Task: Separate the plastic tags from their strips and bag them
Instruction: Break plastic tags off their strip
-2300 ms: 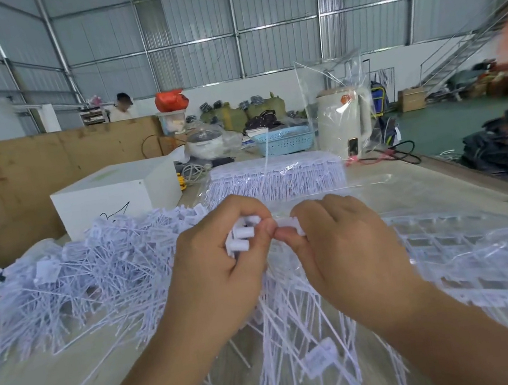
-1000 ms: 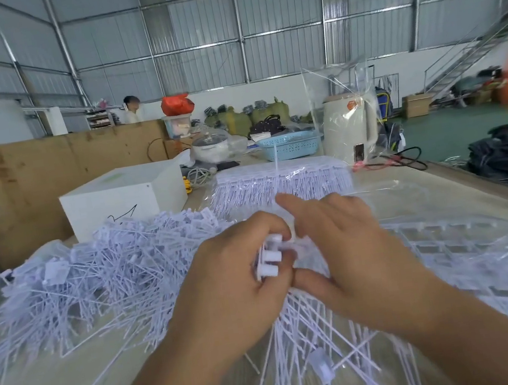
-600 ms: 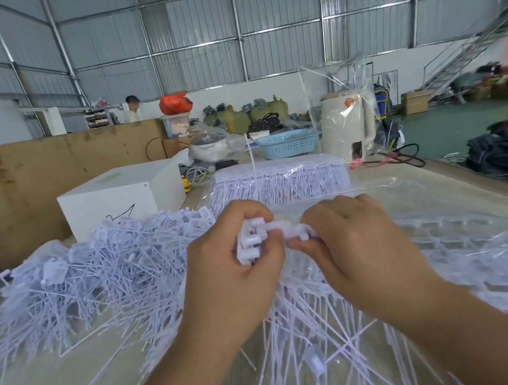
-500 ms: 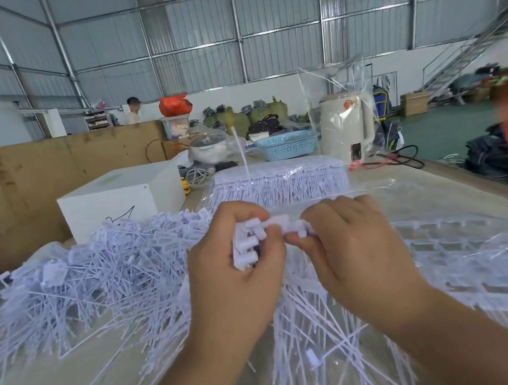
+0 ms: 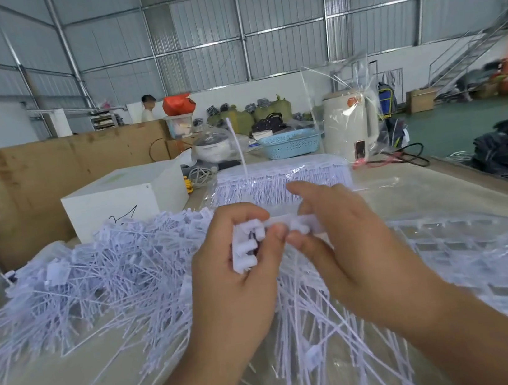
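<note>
Item: strip of plastic tags [image 5: 296, 224], white, held at chest height between both hands above the table [image 5: 441, 185]. Its long thin tails hang down and fan toward the tabletop, so holding it high probably keeps them free of the heap.

Left hand [image 5: 235, 279]: fingers curled around a bunch of tag heads [image 5: 244, 252], thumb pressed over them. Judged to serve as the store for pieces already off, so they can be bagged together.

Right hand [image 5: 345, 244]: thumb and a finger pinch the strip just beside the left thumb; the forefinger lifts clear. The close spacing of the two grips suggests a short snapping point between them.

Loose tag pile [image 5: 95, 280]: large tangled heap left of the hands, touching the table, within easy reach.

Bagged tags, far [image 5: 280, 180]: a clear packet of aligned tags beyond the hands.

Clear bag, right [image 5: 469, 247]: flat transparent bag with rows of tags inside, lying beside the right wrist.

White box [image 5: 123, 197]: behind the pile.

Blue basket [image 5: 291, 144] and kettle [image 5: 351, 126], wrapped in clear film: at the far end.

Task status, judged: much unsorted stock remains.
</note>
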A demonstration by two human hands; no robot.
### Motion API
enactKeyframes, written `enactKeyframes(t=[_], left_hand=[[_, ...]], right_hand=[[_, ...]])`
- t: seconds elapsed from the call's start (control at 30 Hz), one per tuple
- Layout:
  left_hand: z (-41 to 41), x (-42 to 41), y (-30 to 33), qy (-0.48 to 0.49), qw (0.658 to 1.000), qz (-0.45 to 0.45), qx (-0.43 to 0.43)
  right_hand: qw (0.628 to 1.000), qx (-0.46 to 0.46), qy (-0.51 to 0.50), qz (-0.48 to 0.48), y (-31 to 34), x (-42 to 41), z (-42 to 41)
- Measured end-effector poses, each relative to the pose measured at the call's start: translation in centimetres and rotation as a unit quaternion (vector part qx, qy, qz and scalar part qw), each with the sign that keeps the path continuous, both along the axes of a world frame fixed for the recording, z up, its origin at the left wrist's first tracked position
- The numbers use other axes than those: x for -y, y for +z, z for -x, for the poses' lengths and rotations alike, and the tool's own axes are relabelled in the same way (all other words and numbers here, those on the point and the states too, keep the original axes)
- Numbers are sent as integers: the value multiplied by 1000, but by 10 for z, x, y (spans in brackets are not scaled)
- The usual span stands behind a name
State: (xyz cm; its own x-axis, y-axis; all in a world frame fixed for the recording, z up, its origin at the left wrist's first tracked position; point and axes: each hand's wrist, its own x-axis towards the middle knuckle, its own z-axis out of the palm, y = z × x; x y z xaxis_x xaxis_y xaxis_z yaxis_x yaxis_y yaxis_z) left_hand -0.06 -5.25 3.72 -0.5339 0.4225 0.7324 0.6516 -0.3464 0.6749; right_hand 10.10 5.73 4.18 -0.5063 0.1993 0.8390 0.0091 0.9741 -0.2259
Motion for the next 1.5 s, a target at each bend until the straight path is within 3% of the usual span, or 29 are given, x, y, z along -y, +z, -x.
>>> enactKeyframes(t=[0.2, 0.47, 0.6, 0.73, 0.93, 1.27, 1.5], left_hand=[[7, 6, 3, -56, 997, 43, 20], [10, 8, 3, -85, 994, 71, 24], [10, 5, 2, -50, 996, 77, 9], [15, 9, 4, -1, 997, 71, -8], [15, 9, 4, -22, 996, 90, -16], [9, 4, 1, 8, 997, 50, -55], [2, 0, 2, -5, 1000, 0, -5]], right_hand=[[993, 103, 58, -4, -2, -1, -4], [989, 84, 41, -113, 0, 5, -1], [989, 106, 40, -97, -3, 10, 1], [986, 116, -27, -115, 5, -1, -3], [985, 154, -30, -75, 7, -8, -7], [986, 105, -51, -123, 10, -4, -10], [989, -39, -95, -103, 1, 2, -3]])
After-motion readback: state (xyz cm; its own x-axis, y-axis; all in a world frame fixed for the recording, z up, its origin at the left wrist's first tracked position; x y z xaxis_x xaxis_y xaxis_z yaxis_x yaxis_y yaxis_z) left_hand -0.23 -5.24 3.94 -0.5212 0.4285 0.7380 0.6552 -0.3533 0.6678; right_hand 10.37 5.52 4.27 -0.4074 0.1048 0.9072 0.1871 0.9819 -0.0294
